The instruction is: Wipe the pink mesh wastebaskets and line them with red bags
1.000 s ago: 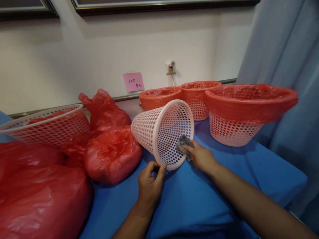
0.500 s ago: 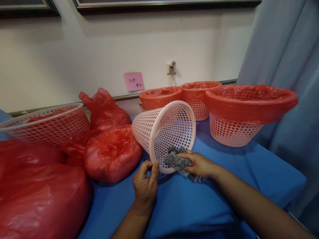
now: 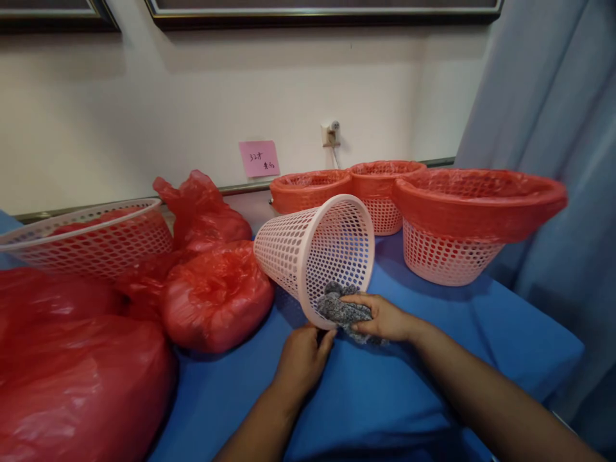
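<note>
A pink mesh basket lies on its side on the blue table, its mouth facing me. My left hand pinches the lower rim of that basket, fingers closed on it. My right hand holds a grey cloth pressed against the bottom of the rim and just inside the mouth.
Three pink mesh baskets lined with red bags stand behind: the nearest at right, two more by the wall. Red plastic bags pile up at left beside an unlined basket. A blue curtain hangs at right.
My right hand slid the grey cloth from the right side of the rim down to its bottom. My left hand shifted right along the lower rim. The basket turned slightly.
</note>
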The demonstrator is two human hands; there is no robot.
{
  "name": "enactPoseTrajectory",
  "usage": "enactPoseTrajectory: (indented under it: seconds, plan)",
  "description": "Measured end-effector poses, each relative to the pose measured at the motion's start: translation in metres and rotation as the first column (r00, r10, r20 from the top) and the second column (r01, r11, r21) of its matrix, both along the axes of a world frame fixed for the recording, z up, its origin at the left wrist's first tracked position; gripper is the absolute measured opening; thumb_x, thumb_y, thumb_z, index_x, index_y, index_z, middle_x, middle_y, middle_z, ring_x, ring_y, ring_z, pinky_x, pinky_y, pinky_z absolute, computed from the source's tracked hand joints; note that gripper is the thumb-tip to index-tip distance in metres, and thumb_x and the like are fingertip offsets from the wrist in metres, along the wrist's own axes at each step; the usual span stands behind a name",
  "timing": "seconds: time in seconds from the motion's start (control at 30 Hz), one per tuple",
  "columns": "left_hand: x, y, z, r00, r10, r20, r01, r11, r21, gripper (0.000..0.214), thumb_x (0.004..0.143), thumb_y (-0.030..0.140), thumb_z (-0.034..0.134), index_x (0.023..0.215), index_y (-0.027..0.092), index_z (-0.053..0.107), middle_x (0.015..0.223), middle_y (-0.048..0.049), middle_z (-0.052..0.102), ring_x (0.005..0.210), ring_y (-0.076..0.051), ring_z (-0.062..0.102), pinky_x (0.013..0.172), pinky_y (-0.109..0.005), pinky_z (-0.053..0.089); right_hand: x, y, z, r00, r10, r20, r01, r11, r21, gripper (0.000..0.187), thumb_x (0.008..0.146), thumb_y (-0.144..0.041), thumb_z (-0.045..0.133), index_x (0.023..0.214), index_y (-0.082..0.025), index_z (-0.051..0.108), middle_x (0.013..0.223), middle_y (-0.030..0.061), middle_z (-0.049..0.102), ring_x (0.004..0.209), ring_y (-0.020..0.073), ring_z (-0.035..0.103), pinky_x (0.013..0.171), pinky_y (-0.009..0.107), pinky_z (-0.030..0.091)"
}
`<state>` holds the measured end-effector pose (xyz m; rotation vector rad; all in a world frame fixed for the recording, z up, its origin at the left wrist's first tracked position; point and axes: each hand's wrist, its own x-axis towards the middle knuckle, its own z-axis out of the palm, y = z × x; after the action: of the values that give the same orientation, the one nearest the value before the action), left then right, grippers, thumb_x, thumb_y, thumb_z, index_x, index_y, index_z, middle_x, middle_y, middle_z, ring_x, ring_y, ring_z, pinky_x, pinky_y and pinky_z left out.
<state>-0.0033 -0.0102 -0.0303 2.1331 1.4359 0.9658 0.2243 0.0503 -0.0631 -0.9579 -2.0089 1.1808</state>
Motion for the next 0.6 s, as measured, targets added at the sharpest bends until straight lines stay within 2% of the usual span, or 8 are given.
enactPoseTrajectory:
  seconds: [0.07,0.13,0.23,0.33,0.4,0.47,0.53,0.6]
  plan:
    - [0.000,-0.001,0.002,0.999,-0.018,0.030,0.018,1.000,0.003,0.024,0.097,0.038,0.060,0.093,0.021,0.077,0.087,-0.0066,0.081,0.074,-0.023,0.076,0.068,-0.030,0.057,0.001,0.002,0.000,0.999,0.032,-0.021,-0.033,0.999,-0.037,0.068,0.081,-0.022,0.072,0.147,-0.023,0.056,0.132,0.0076,0.069,0.110,0.0211,0.069,0.096,0.037,0.057]
    - [-0.001,-0.003,0.007,0.995,0.017,0.100,-0.026,0.996,0.090,0.024,0.097,0.039,0.062,0.089,0.021,0.075,0.081,-0.0036,0.079,0.071,-0.019,0.073,0.068,-0.028,0.056,0.008,0.007,0.001,0.984,-0.127,0.125,0.119,0.990,0.070,0.064,0.080,-0.017,0.071,0.143,-0.026,0.061,0.133,0.0070,0.068,0.114,0.0228,0.068,0.100,0.039,0.055]
    - [-0.003,-0.007,0.015,0.961,0.115,0.250,-0.179,0.952,0.250,0.025,0.094,0.037,0.066,0.077,0.020,0.068,0.070,0.0003,0.070,0.064,-0.015,0.066,0.066,-0.024,0.052,0.023,0.016,0.004,0.825,-0.472,0.312,0.398,0.876,0.273,0.063,0.082,-0.011,0.066,0.143,-0.028,0.062,0.135,0.0112,0.063,0.118,0.0296,0.066,0.105,0.046,0.051]
    - [-0.004,-0.008,0.018,0.921,0.135,0.366,-0.255,0.919,0.302,0.021,0.094,0.035,0.067,0.081,0.019,0.068,0.071,0.0017,0.069,0.064,-0.013,0.064,0.066,-0.022,0.052,0.028,0.018,0.006,0.722,-0.593,0.356,0.486,0.801,0.349,0.064,0.086,-0.009,0.059,0.148,-0.025,0.057,0.127,0.0144,0.063,0.114,0.0339,0.066,0.101,0.048,0.051]
    - [-0.003,-0.006,0.016,0.930,0.111,0.351,-0.219,0.933,0.286,0.022,0.095,0.036,0.066,0.082,0.019,0.069,0.071,0.0015,0.069,0.063,-0.013,0.064,0.065,-0.022,0.052,0.023,0.013,0.007,0.751,-0.551,0.363,0.426,0.825,0.371,0.062,0.084,-0.008,0.060,0.143,-0.027,0.062,0.127,0.0120,0.064,0.114,0.0310,0.066,0.102,0.044,0.051]
    - [-0.003,-0.005,0.013,0.956,0.095,0.279,-0.165,0.956,0.243,0.025,0.095,0.037,0.065,0.078,0.018,0.069,0.068,0.0011,0.069,0.061,-0.013,0.064,0.062,-0.023,0.051,0.013,0.006,0.006,0.846,-0.419,0.330,0.305,0.888,0.344,0.061,0.080,-0.007,0.064,0.137,-0.029,0.067,0.131,0.0086,0.065,0.116,0.0263,0.065,0.104,0.039,0.051]
    - [-0.002,-0.003,0.010,0.976,0.082,0.203,-0.122,0.974,0.193,0.026,0.094,0.037,0.066,0.079,0.018,0.070,0.068,0.0003,0.071,0.060,-0.014,0.064,0.060,-0.024,0.050,0.004,-0.001,0.005,0.953,-0.227,0.202,0.181,0.958,0.224,0.061,0.077,-0.010,0.069,0.135,-0.027,0.068,0.131,0.0069,0.067,0.113,0.0222,0.067,0.101,0.035,0.053]
    - [-0.002,-0.001,0.007,0.983,0.063,0.171,-0.089,0.985,0.145,0.022,0.094,0.037,0.066,0.088,0.018,0.073,0.074,-0.0011,0.075,0.063,-0.015,0.067,0.062,-0.025,0.052,0.000,-0.003,0.004,0.999,-0.052,-0.001,0.052,0.999,0.009,0.063,0.077,-0.016,0.072,0.138,-0.023,0.064,0.126,0.0074,0.070,0.103,0.0198,0.069,0.093,0.033,0.057]
